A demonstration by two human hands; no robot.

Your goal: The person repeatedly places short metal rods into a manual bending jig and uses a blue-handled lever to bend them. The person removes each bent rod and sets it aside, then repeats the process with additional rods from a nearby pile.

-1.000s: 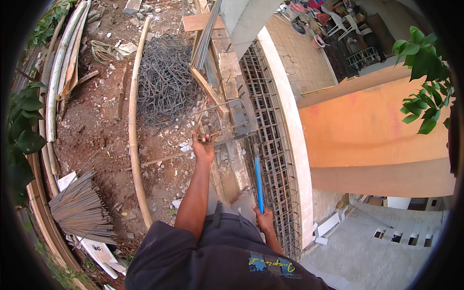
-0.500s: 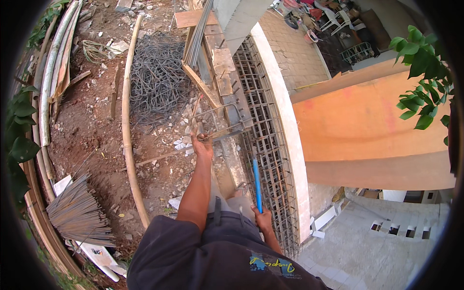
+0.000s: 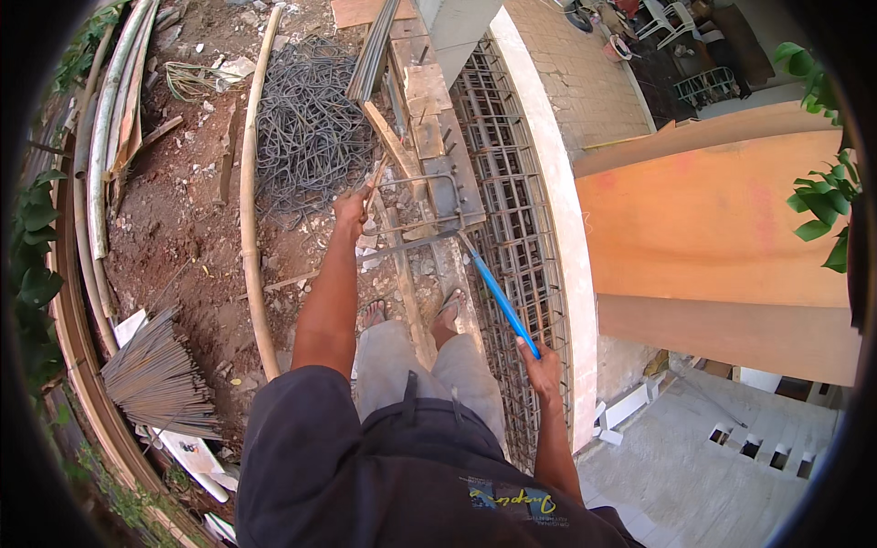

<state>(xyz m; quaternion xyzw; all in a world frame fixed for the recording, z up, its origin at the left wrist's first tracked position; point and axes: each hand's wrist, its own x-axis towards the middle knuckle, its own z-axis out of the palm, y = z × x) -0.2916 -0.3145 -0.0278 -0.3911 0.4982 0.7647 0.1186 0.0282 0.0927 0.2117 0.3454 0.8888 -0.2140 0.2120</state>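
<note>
Rubble-strewn red dirt (image 3: pixel 174 233) spreads to your left, crossed by a bamboo pole (image 3: pixel 248 210), with a heap of bent rods (image 3: pixel 311 123) just beside the pole's right side. A fan of straight rods (image 3: pixel 160 374) lies at the lower left. To your right, a long rebar cage (image 3: pixel 516 183) runs beside a pale wall (image 3: pixel 550 183), and an orange panel (image 3: pixel 713 228) stands beyond it.

Ahead of you is a wooden bench (image 3: pixel 426 87) with a dark plate (image 3: pixel 442 194) and upright pegs (image 3: pixel 448 137) near its close end. The bent rod (image 3: pixel 416 179) lies across the plate, its corners turned beside the pegs and its sides reaching left toward you.

Your left hand (image 3: pixel 349 210) is closed around the left part of the rod. Your right hand (image 3: pixel 541 365) is wrapped around the lower end of a blue bar (image 3: pixel 501 297), which slants up and left over the cage's edge. The bar's dark tip is at the plate's near corner; you cannot tell from here whether it touches the rod.
</note>
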